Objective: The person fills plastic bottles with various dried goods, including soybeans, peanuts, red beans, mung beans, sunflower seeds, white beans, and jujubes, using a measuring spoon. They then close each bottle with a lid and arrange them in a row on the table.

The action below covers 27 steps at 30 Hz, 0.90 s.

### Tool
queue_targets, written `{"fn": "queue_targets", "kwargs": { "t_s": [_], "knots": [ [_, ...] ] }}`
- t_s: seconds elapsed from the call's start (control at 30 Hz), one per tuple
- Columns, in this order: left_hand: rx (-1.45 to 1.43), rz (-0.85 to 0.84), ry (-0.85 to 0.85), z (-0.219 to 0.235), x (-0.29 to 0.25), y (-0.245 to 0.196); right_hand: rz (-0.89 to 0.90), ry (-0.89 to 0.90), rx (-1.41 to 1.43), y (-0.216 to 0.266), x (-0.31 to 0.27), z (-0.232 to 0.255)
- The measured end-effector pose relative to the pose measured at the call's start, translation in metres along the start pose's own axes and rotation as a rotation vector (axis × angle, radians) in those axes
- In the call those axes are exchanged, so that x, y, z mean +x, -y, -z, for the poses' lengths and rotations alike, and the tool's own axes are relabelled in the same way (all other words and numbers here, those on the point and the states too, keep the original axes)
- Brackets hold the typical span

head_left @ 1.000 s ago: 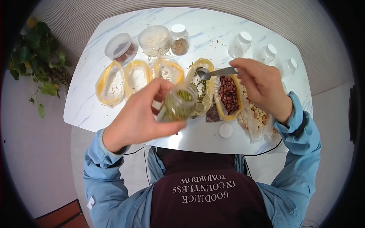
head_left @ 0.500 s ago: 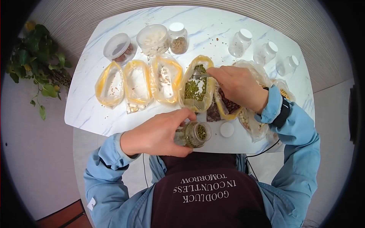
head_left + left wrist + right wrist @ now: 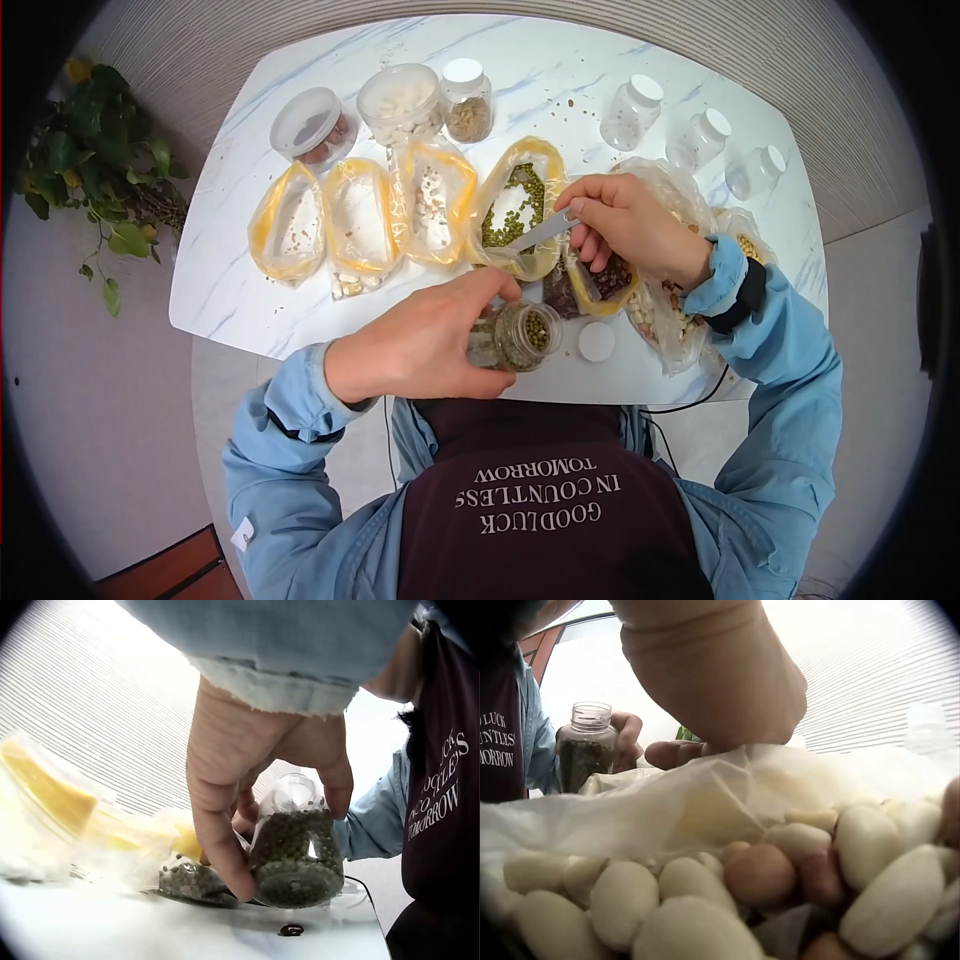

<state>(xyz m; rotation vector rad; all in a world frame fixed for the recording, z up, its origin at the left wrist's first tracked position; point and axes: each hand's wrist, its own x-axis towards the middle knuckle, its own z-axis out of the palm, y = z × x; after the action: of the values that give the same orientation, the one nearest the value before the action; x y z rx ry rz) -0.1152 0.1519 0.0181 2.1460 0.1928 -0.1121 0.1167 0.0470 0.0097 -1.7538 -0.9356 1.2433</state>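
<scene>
My left hand [image 3: 425, 335] grips a clear jar [image 3: 296, 851] partly filled with small green beans, its uncapped mouth turned to the right in the head view. The jar stays low near the table's front edge. In my right hand [image 3: 640, 225] is a grey spoon [image 3: 545, 232], pinched by its handle. Its bowl end dips into the near part of a yellow-banded plastic bag [image 3: 547, 158] that holds more green beans [image 3: 520, 215]. The bag's near rim is just beyond my left fingers. In the right wrist view the spoon is hidden behind my wrist.
Three yellow-banded bags [image 3: 262, 225] stand left. Dark red beans [image 3: 610, 275] and a bag of pale beans [image 3: 686, 930] lie right. A white lid [image 3: 597, 341] rests at the front. Two tubs [image 3: 312, 120] and a capped jar [image 3: 468, 105] stand behind; three capped jars [image 3: 632, 112] stand back right.
The left hand has brought the jar down and toward the table's front edge. The right hand has lowered the spoon from above into the green bean bag, its bowl now toward the bag's near end.
</scene>
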Motion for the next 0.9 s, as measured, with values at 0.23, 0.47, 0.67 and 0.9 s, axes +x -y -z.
{"fn": "queue_targets", "kwargs": {
  "t_s": [0.23, 0.47, 0.67, 0.9],
  "knots": [
    [-0.065, 0.007, -0.007, 0.005, -0.007, -0.007, -0.058, -0.119, 0.102, 0.005, -0.002, 0.004],
    [-0.152, -0.009, -0.098, 0.013, -0.022, -0.009, -0.027, -0.133, 0.124, 0.005, -0.008, 0.019],
    [-0.101, -0.012, -0.404, 0.029, -0.024, -0.015, 0.043, -0.198, 0.149, 0.013, -0.016, 0.029],
    [0.062, 0.055, -0.514, 0.039, -0.013, -0.015, 0.219, -0.236, 0.158, 0.034, -0.027, 0.044]
  ]
}}
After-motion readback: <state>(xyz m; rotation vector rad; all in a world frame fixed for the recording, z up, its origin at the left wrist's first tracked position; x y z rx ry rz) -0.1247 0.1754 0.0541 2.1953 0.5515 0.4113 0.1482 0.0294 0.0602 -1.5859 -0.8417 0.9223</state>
